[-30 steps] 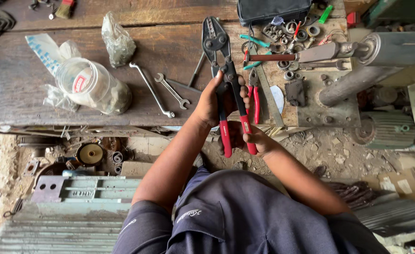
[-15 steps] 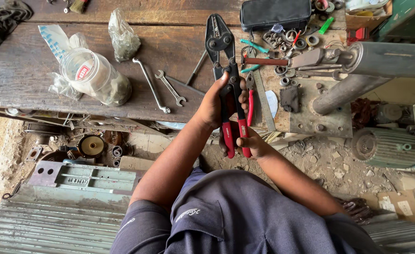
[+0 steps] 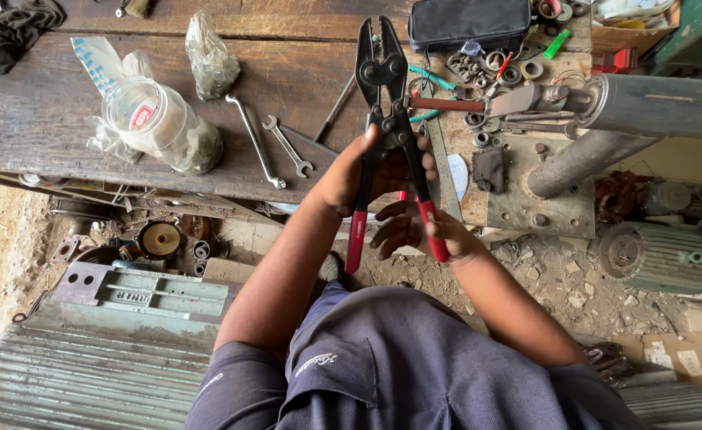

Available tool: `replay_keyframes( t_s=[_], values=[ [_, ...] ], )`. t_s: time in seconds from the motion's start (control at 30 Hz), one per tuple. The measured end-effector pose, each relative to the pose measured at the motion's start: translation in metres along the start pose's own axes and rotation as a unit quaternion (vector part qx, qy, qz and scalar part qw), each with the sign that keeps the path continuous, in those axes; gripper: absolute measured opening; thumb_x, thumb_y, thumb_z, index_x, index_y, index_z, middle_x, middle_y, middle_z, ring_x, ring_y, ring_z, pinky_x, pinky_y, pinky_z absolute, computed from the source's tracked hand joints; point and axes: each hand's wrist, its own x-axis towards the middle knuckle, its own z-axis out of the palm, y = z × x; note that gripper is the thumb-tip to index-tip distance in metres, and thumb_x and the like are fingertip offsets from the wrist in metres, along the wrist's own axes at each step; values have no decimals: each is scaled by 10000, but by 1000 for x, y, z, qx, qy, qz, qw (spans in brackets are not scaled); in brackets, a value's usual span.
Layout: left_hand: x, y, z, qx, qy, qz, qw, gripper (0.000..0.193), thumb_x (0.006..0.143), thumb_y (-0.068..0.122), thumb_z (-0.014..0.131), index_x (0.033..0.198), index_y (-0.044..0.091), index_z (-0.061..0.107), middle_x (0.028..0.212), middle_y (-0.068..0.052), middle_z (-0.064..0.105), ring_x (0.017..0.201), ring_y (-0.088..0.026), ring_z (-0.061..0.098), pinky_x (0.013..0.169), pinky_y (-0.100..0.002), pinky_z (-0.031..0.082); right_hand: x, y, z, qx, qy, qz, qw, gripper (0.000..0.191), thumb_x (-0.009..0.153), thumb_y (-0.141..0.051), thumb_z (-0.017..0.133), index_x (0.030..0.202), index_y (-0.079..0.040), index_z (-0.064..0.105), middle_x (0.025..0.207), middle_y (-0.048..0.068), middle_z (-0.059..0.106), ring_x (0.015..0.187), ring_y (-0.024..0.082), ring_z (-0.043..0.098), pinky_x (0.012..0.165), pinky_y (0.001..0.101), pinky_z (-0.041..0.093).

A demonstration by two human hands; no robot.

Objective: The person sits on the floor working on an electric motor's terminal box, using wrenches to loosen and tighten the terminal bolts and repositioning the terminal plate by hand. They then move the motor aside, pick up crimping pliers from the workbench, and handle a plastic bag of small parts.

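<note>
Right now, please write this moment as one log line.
left hand: grips crimper near pivot | right hand: holds its red handle | wrenches, jar: on bench, untouched

Worn wooden workbench, plastic jar, two spanners, black pouch, washers

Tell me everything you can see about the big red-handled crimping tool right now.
The crimper is a long, black metal tool with a bolted head and two arms ending in red grips. It is held above the wooden bench, head pointing away from the person, handles spread slightly apart. The left hand wraps the arms just below the head; the right hand holds the right red grip. The left grip hangs free. Whether its jaws are open cannot be told.
</note>
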Motion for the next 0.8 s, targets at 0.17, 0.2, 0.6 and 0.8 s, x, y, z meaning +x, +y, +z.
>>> replay_keyframes(
  t_s=[0.17, 0.2, 0.6, 0.8],
  values=[
    [-5, -1, 8, 28, 0, -18, 999, 730, 1019, 549, 590, 1495, 3, 499, 1395, -173, 636, 1338, -332, 609, 1181, -502, 459, -5, -15, -3, -44, 10, 23, 999, 842, 922, -470, 782, 1468, 81, 453, 1312, 336, 628, 1135, 427, 708, 959, 538, 592],
    [-5, -2, 9, 29, 3, -16, 999, 718, 1028, 526, 604, 1497, -6, 495, 1394, -177, 632, 1337, -337, 608, 1181, -510, 460, -6, -15, -3, -45, 7, 30, 998, 853, 922, -476, 778, 1479, 80, 447, 1317, 347, 628, 1129, 427, 709, 963, 534, 591],
    [-15, -5, 22, 25, -14, -84, 996, 804, 958, 471, 681, 1566, 21, 409, 1568, -200, 507, 1451, -335, 504, 1248, -506, 362, -41, -44, -26, -65, -74, 143, 985, 855, 921, -442, 775, 1500, 91, 441, 1491, 298, 540, 1302, 379, 618, 1075, 506, 514],
    [-19, -29, 26, 58, 58, -51, 995, 693, 974, 373, 691, 1497, -19, 463, 1455, -213, 580, 1388, -346, 554, 1230, -508, 389, -47, -30, -22, -42, -72, 149, 985, 851, 945, -466, 742, 1512, 76, 414, 1439, 300, 570, 1288, 369, 632, 1071, 495, 517]
  ],
)
